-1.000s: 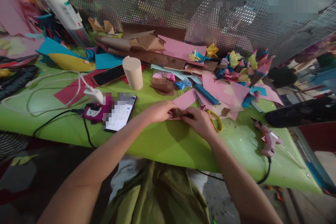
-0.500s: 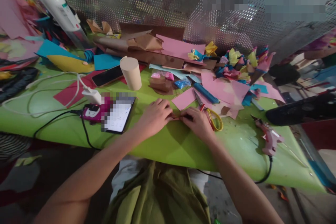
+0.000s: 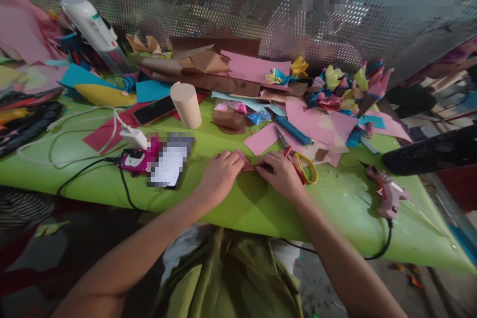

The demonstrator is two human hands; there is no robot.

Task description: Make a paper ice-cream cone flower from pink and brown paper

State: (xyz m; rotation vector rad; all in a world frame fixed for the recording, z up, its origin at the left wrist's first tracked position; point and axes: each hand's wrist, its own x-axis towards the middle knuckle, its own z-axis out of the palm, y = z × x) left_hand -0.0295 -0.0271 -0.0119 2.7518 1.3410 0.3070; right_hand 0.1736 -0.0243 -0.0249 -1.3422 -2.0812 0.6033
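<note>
A small folded piece of pink paper lies between my two hands, low over the green table. My left hand has its fingers bent together on the paper's left end. At the other end, my right hand pinches with closed fingertips; a dark spot under them is too small to make out. Scissors with red and yellow handles lie right beside my right hand, partly covered by it. A flat pink paper sheet rests just beyond both hands.
Left of my hands are a phone, a magenta power strip with cables, and a beige cylinder. A pink glue gun lies at the right with its cord over the edge. Coloured paper scraps and paper flowers line the back.
My left hand has lowered slightly, and more of the pink paper shows upright beside its fingers. My right hand has barely moved. The whole view has shifted a little.
</note>
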